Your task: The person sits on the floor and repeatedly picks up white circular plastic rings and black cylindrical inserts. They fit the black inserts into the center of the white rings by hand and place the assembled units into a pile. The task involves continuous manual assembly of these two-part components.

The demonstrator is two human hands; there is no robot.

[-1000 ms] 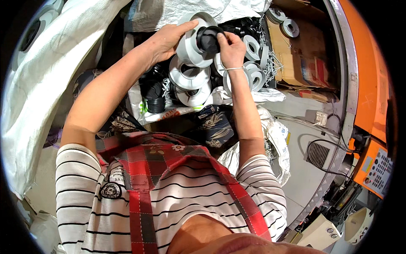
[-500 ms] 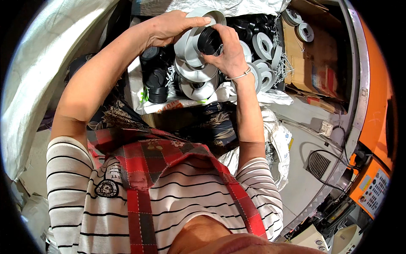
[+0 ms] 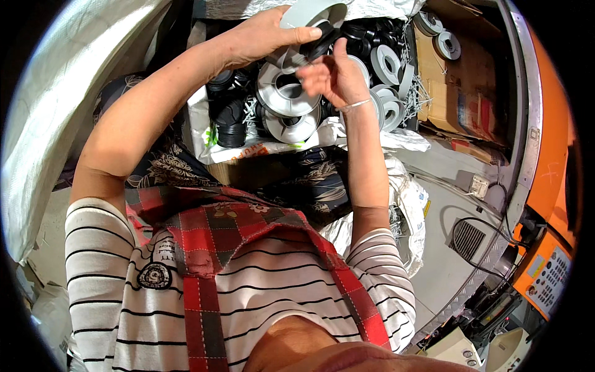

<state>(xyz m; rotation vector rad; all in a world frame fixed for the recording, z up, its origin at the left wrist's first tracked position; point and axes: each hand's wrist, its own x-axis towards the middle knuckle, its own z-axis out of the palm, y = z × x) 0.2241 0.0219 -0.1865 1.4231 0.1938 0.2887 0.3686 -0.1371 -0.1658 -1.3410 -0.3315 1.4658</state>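
My left hand (image 3: 263,38) is closed on a grey flanged plastic part (image 3: 300,13), its thumb lying over a black ribbed ring (image 3: 323,41) beside or inside that part; I cannot tell how far they overlap. Just below and to the right is my right hand (image 3: 342,80), thumb up by the black ring and fingers apart from it, slightly blurred, with nothing seen in them. Under both hands, grey spool-like parts (image 3: 269,93) lie on top of one another in a container lined with white plastic. Black ribbed pieces (image 3: 230,124) stand to their left.
More grey rings (image 3: 387,65) and black pieces (image 3: 365,37) fill the container's right side, with thin pale plastic sticks (image 3: 423,99) at its edge. A cardboard box (image 3: 458,93) holds grey rings farther right. Beyond are an orange machine (image 3: 542,180), a control panel (image 3: 548,282) and a black cable (image 3: 455,239).
My right hand has let go of the black ring and dropped slightly, its fingers opening. My left hand has moved up and right with the grey part, now holding the black ring with its thumb.
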